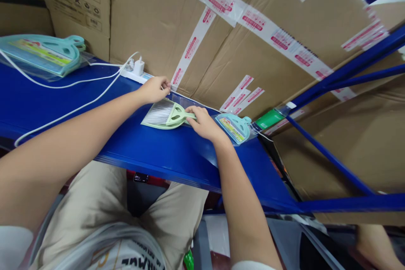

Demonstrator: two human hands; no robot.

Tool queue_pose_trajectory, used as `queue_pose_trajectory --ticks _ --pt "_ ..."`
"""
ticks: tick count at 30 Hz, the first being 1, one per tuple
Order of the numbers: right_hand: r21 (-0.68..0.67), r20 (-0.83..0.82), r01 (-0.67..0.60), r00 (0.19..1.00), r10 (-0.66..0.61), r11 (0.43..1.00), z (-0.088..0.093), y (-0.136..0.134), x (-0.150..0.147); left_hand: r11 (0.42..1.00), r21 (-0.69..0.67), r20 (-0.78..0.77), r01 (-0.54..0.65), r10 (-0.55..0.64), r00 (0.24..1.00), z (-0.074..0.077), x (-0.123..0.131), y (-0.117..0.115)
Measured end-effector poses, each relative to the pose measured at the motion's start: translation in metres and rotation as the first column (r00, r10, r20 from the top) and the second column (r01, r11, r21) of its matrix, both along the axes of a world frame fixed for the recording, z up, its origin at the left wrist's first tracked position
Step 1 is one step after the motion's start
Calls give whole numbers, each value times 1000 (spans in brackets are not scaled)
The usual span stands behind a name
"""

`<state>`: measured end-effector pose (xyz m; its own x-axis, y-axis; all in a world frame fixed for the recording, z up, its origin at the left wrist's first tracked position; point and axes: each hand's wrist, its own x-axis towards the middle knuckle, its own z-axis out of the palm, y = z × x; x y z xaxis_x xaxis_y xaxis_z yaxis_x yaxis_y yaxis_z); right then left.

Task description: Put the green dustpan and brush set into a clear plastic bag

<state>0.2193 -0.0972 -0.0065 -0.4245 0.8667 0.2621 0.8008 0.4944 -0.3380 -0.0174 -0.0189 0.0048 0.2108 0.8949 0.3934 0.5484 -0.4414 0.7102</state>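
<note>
A pale green dustpan lies on the blue shelf with a matching hand brush nested in it, its grey-white bristles pointing left. My right hand has its fingers around the handle end of the set. Beyond the bristles, my left hand is closed, its fingertips pinched together near the back edge. Whatever they may hold is too small to make out. Clear plastic film lies behind the brush. Just right of my right hand is a bagged light blue dustpan set.
More bagged blue dustpans lie at the far left. A white power strip with plugs and a loose white cable crosses the shelf. A green-labelled bottle lies by the blue frame. Taped cardboard stands behind. Another person's arm shows lower right.
</note>
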Motion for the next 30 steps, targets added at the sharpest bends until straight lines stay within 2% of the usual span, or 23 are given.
queue_pose_trajectory --ticks 3,6,9,12,14,21,27,30 --pt "-10 32 10 999 -10 1000 1 2 4 977 110 -153 183 -165 974 -2 6 -5" --pt "-26 36 18 999 -17 999 4 2 4 913 143 -338 383 -319 886 -5 13 -10" --pt "-67 -2 101 995 -102 993 7 1 2 860 151 -448 487 -380 809 -10 20 -14" --pt "-162 4 211 977 -213 964 9 1 0 854 124 -487 505 -391 781 -13 23 -17" --pt "-201 25 241 970 -241 950 9 2 -1 859 94 -497 503 -397 772 -13 24 -19" --pt "-281 -19 230 969 -245 932 12 3 -8 866 64 -513 496 -398 761 -12 24 -21" --pt "-537 -191 251 894 -406 805 17 -3 -17 871 1 -485 491 -429 762 -15 26 -19" --pt "-562 -239 241 868 -434 791 17 -5 -18 872 0 -478 490 -430 766 -16 26 -18"
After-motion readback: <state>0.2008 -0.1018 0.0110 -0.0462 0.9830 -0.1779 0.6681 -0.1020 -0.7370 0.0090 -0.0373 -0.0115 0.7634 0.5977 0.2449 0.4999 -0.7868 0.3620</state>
